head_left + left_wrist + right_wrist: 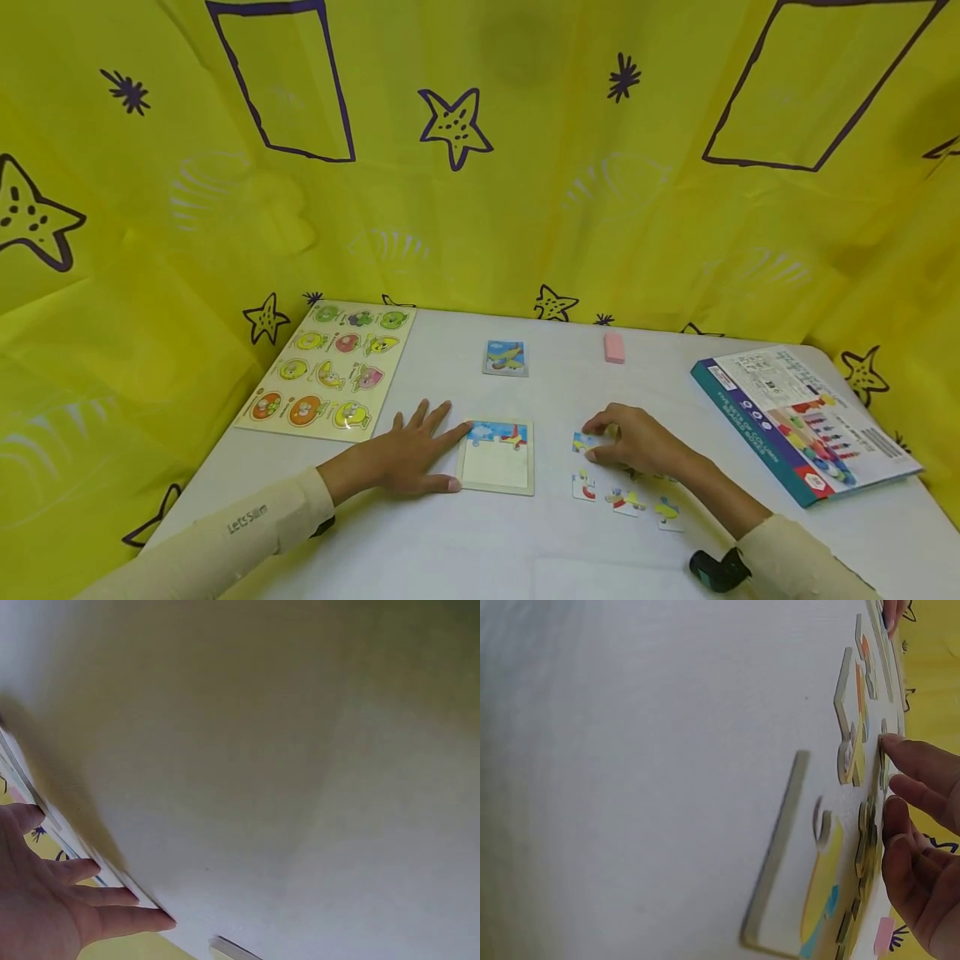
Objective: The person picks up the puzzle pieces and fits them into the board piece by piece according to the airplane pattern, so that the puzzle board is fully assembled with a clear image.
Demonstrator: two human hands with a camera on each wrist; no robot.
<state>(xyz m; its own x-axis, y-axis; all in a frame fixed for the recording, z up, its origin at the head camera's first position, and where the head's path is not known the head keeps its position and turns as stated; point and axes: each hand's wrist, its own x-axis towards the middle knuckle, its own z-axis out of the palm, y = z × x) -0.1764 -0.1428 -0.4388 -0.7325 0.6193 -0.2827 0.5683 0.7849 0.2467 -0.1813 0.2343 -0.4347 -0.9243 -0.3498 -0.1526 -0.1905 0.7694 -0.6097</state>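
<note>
A square wooden puzzle board (pixel 496 475) lies on the white table, with blue-sky and red picture pieces along its top edge and a bare lower part. My left hand (pixel 411 450) is spread flat at its left side, index fingertip and thumb tip at the frame. To the right, my right hand (pixel 637 440) pinches a blue and yellow puzzle piece (pixel 579 442) between thumb and fingers, low over the table. Several loose puzzle pieces (pixel 583 486) lie below and under that hand, partly hidden by it. The right wrist view shows a nearby loose piece (pixel 821 889) edge-on.
At the back left lies a fruit picture board (pixel 315 387). A small airplane picture tile (pixel 506 358) and a pink eraser-like block (pixel 613 348) sit toward the back. On the right is a bead box (pixel 802 421). Yellow patterned cloth (pixel 525 208) hangs behind the table.
</note>
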